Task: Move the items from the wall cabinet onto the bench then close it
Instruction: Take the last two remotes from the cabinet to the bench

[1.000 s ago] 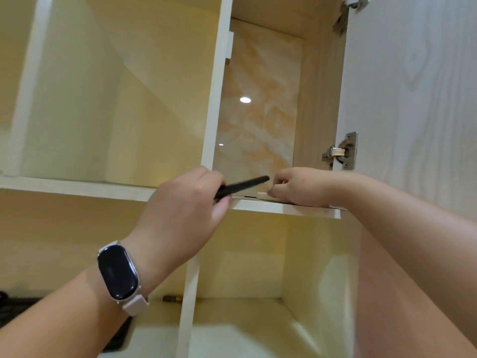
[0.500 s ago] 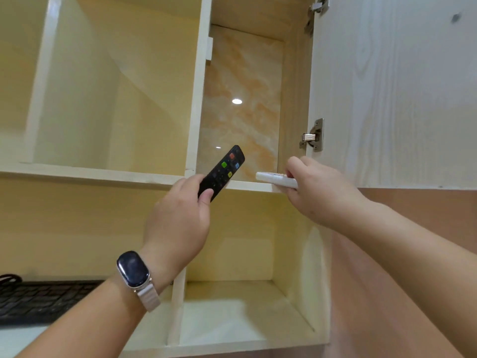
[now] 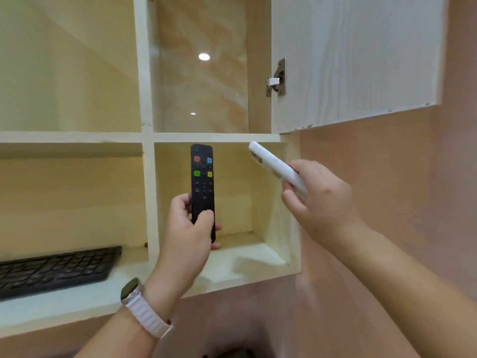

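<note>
Left hand (image 3: 187, 228): closed around black remote (image 3: 202, 187), upright, buttons facing the camera, before the lower right compartment. Right hand (image 3: 318, 200): gripping white remote (image 3: 273, 164), tilted up-left. Cabinet door (image 3: 356, 58): open. Keyboard (image 3: 56, 270): lower left shelf.
</note>
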A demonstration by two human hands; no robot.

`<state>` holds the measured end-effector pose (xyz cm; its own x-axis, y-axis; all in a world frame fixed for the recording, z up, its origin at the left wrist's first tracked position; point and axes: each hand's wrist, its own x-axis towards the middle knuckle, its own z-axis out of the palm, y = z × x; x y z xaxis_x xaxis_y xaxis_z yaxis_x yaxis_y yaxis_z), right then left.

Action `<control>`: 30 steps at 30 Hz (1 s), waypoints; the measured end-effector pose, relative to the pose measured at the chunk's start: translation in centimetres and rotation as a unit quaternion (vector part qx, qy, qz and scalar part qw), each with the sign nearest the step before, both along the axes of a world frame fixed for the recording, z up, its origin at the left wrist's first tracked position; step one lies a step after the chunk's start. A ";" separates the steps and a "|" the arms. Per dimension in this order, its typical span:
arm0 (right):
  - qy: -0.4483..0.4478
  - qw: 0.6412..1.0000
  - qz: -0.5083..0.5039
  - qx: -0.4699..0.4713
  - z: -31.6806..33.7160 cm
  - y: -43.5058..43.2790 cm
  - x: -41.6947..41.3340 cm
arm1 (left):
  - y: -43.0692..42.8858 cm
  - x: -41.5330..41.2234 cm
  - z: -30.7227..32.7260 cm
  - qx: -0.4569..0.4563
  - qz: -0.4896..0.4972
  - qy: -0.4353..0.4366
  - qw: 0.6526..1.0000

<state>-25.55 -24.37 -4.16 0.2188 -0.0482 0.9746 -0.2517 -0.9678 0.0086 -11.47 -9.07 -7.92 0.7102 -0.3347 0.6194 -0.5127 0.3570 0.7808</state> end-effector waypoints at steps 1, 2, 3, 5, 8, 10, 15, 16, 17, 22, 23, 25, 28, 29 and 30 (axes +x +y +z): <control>0.006 0.999 0.003 0.042 -0.9 0.3 -0.3 | -0.3 0.0 -0.4 0.003 -0.020 0.016 1.000; 0.012 0.996 0.006 0.086 -1.9 0.7 -0.5 | -0.6 0.1 -0.9 0.006 -0.040 0.025 0.999; 0.015 0.991 0.010 0.134 -2.9 1.1 -0.7 | -0.8 0.2 -1.5 0.011 -0.060 0.031 0.998; 0.000 0.970 0.030 0.239 -4.8 2.1 -1.0 | -1.1 0.5 -2.5 0.023 -0.097 0.040 0.994; -0.060 0.931 0.069 0.353 -7.4 4.1 -1.1 | -1.1 0.8 -4.1 0.048 -0.164 0.050 0.984; -0.086 0.910 0.077 0.399 -9.0 5.7 -0.7 | -0.7 0.9 -5.4 0.061 -0.207 0.053 0.975; -0.147 0.873 0.066 0.460 -12.9 10.0 -0.2 | 0.2 1.4 -8.9 0.076 -0.294 0.068 0.950; -0.163 0.861 0.064 0.478 -13.7 10.8 -0.3 | 0.3 1.5 -9.6 0.081 -0.312 0.076 0.943; -0.178 0.845 0.061 0.500 -14.4 11.5 -0.4 | 0.5 1.4 -10.4 0.087 -0.331 0.083 0.936; -0.225 0.793 0.017 0.566 -17.5 15.4 -3.3 | 1.2 -0.4 -14.0 0.125 -0.406 0.108 0.899; -0.234 0.786 0.006 0.573 -18.1 16.3 -4.0 | 1.4 -1.2 -14.7 0.135 -0.422 0.106 0.890; -0.254 0.773 -0.018 0.581 -19.2 18.1 -5.9 | 1.8 -3.1 -15.9 0.153 -0.451 0.101 0.874; -0.283 0.761 -0.053 0.582 -20.4 20.9 -9.3 | 2.7 -6.8 -17.1 0.177 -0.498 0.103 0.843; -0.293 0.756 -0.062 0.581 -20.7 21.9 -10.5 | 3.2 -8.2 -17.4 0.187 -0.514 0.101 0.831; -0.302 0.752 -0.070 0.581 -20.9 22.8 -11.8 | 3.7 -9.7 -17.6 0.197 -0.530 0.099 0.819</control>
